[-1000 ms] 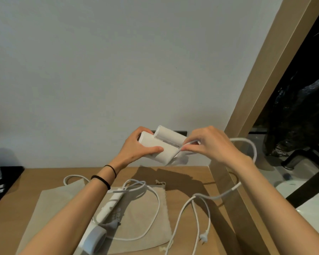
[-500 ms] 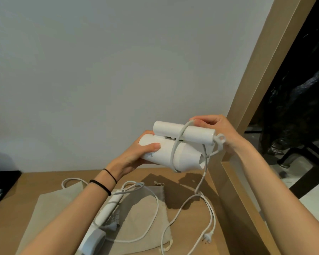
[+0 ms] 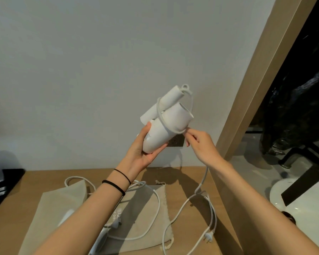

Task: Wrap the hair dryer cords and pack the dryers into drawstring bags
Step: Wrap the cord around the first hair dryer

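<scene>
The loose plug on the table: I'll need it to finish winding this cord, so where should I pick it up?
Probably pinch the plug by its moulded body, coming from above with the right hand. It lies flat near the table's right edge, its cord running away from you, so the body's sides are exposed.

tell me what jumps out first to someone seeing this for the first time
A folded white hair dryer held up against the pale wall, gripped by the left hand while the right hand pulls its cord around the body. Below, on the wooden table, beige drawstring bags lie flat with loose white cable and a plug trailing over them.
</scene>
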Demonstrator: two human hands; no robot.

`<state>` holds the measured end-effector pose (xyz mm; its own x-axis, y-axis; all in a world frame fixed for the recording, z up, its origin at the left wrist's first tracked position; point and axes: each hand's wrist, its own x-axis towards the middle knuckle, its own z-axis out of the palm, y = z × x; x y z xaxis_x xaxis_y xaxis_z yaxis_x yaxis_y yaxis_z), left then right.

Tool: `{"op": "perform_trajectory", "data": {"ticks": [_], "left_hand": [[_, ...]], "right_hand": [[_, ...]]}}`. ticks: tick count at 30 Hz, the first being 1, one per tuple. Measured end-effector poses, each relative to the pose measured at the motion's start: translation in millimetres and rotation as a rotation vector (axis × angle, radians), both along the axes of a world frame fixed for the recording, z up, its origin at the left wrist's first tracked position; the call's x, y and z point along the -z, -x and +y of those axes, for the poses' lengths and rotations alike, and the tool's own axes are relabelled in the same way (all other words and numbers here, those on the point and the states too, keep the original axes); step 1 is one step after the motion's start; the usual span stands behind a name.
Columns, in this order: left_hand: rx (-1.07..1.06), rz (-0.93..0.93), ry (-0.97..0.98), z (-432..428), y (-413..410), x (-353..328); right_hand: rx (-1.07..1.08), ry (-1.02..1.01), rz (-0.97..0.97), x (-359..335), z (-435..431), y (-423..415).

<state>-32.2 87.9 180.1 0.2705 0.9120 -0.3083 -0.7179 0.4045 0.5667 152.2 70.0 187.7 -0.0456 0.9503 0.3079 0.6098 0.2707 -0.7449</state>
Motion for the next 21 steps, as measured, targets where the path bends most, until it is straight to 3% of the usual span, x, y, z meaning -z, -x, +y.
{"op": "perform_trajectory", "data": {"ticks": [4, 8, 13, 16, 21], "left_hand": [[-0.074, -0.008, 0.019, 5, 6, -1], [-0.163, 0.253, -0.096, 5, 4, 9], [-0.340, 0.524, -0.124, 6, 3, 16], [-0.379, 0.747, -0.248, 6, 7, 21], [-0.284, 1.047, -0.420, 11, 25, 32]], "right_hand": [[-0.027, 0.019, -0.283, 14, -2, 4], [-0.036, 0.005, -0.570, 16, -6, 8], [-0.046, -0.030, -0.681, 5, -13, 9], [-0.052, -0.047, -0.655, -7, -21, 9], [-0.041, -0.087, -0.606, -26, -29, 7]]}}
